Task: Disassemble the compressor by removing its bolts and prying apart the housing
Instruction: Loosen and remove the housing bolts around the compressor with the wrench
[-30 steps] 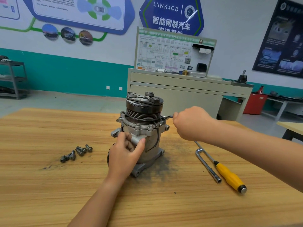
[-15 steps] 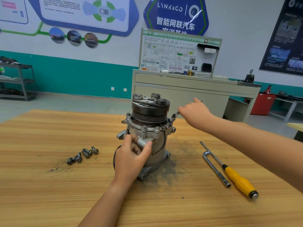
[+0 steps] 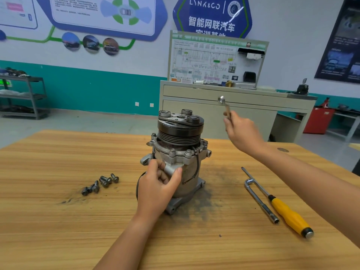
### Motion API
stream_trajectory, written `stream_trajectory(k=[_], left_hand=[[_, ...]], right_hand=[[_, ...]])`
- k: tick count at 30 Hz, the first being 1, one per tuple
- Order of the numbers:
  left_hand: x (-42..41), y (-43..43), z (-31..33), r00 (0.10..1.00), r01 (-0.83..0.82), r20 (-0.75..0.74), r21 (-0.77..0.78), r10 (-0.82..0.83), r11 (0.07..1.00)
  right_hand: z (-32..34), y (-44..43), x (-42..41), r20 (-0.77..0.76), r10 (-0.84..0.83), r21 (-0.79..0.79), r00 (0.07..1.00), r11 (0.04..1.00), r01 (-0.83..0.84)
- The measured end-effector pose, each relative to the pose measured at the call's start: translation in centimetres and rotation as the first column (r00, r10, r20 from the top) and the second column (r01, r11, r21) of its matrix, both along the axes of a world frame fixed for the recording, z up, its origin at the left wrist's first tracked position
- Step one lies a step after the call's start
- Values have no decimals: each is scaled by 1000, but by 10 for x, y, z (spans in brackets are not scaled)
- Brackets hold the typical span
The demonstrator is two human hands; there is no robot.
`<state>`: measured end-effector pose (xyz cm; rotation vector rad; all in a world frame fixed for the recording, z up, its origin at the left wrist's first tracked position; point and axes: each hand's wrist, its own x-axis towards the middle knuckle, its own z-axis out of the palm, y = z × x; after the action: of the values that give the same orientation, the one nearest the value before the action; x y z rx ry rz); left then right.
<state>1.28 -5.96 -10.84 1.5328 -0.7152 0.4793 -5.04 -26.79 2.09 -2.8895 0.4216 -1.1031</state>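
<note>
Since a cluster of loose bolts [image 3: 100,184] already lies on the wooden table [image 3: 48,162] left of centre, part of the unbolting looks done; roughly six, exact count unclear. Compressor [image 3: 181,139] stands upright mid-table, pulley end up, on a dark grime patch. Bolt heads [image 3: 188,152] are seated in its upper flange and the housing halves are closed, so I judge more bolts to pull and all the prying left. Left hand [image 3: 155,188] grips the housing's near side, fingers and thumb curled round a protruding port stub, steadying it. Right hand [image 3: 241,131] is raised right of the pulley, clear of the compressor, fingers pinched round a small wrench [image 3: 226,108], head pointing up. Further right, untouched on the table: an L-shaped socket wrench [image 3: 261,201] and, just beside it, a yellow-handled screwdriver [image 3: 288,213].
</note>
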Motion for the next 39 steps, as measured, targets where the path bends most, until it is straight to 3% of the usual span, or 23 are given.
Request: stream_trajectory(k=[2, 7, 13, 21, 24, 33, 37, 39], left_hand=[[0, 0, 0, 1000, 1, -2, -7, -1, 1000], [-1, 0, 0, 1000, 3, -18, -24, -3, 1000], [-1, 4, 0, 999, 48, -2, -24, -48, 999], [1, 8, 1, 996, 87, 25, -2, -87, 996], [1, 7, 2, 996, 82, 29, -12, -82, 997], [1, 6, 2, 999, 33, 43, -13, -33, 999], [2, 5, 1, 998, 48, 37, -23, -47, 999], [3, 5, 1, 998, 56, 30, -31, -55, 998]], right_hand=[[2, 7, -21, -59, 15, -23, 998, 1000, -17], [-4, 31, -55, -279, -222, -287, 934, 948, 140], [-5, 57, -51, -414, -325, -387, 850, 908, 158], [24, 97, -49, -517, -517, -745, 683, 664, -62], [31, 90, -49, -532, -527, -764, 663, 636, -108], [24, 97, -52, -539, -531, -733, 655, 678, -53], [30, 77, -49, -580, -446, -622, 681, 783, -17], [32, 66, -48, -659, -399, -531, 638, 847, -19]])
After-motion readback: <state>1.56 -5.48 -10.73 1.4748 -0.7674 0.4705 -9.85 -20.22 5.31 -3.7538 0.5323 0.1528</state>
